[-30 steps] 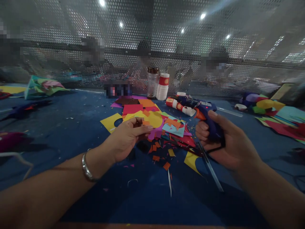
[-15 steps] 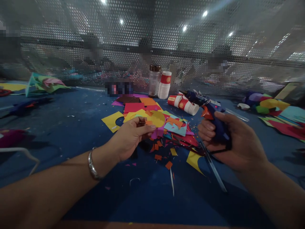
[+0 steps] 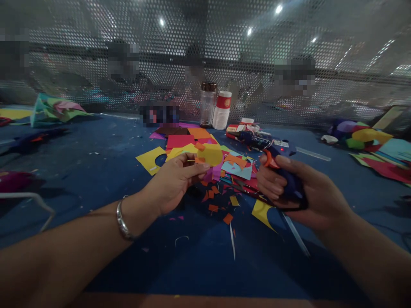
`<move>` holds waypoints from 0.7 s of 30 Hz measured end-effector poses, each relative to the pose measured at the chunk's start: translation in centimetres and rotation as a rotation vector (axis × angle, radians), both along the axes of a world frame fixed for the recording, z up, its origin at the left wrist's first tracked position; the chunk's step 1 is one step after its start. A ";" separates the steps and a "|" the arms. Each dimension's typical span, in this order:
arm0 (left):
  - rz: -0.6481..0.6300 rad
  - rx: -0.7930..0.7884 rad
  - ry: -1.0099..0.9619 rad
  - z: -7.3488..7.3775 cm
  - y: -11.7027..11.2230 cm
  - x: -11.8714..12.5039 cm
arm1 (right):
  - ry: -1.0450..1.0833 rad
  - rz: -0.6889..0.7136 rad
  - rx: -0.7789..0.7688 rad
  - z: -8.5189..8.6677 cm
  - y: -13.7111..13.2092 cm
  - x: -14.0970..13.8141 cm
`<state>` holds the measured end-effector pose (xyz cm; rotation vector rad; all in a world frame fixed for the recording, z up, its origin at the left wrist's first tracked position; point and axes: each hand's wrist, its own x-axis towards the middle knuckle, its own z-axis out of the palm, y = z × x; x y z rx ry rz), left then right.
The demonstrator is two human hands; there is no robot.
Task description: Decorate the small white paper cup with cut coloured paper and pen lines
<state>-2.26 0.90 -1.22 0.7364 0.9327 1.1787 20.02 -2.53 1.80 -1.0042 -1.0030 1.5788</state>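
Pinched between the thumb and fingers of my left hand (image 3: 171,182) is a yellow paper circle (image 3: 212,155) with small orange paper pieces at its left edge. My right hand (image 3: 311,194) is wrapped around the handle of a dark blue hot glue gun (image 3: 284,148), fingers by its orange trigger. A red light glows on the gun's body, and its dark nozzle points left, apart from the circle. Below the circle lie a purple paper piece (image 3: 213,173) and a light blue sheet (image 3: 237,169) with orange scraps on it.
Behind the paper stand a clear bottle (image 3: 208,107) and stacked paper cups (image 3: 221,113). More cups (image 3: 236,128) lie behind the gun. Orange scraps (image 3: 212,208), a yellow offcut (image 3: 263,214) and a clear glue stick (image 3: 297,235) lie in front. Another glue gun (image 3: 35,139) is at left.
My right hand has brought the glue gun left, and its nozzle now points more to the left. The yellow circle in my left hand is slightly higher and shows more of its face.
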 end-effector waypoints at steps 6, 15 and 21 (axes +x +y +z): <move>0.052 0.045 -0.047 -0.3 0.0 -0.1 | -0.262 -0.044 0.189 -1.4 -0.2 0.0; 0.069 0.092 -0.011 -0.7 0.2 -0.4 | -0.850 -0.132 0.284 -2.0 0.3 1.2; 0.067 0.109 -0.040 -0.5 0.0 -0.3 | -0.995 -0.108 0.335 -1.5 0.3 1.0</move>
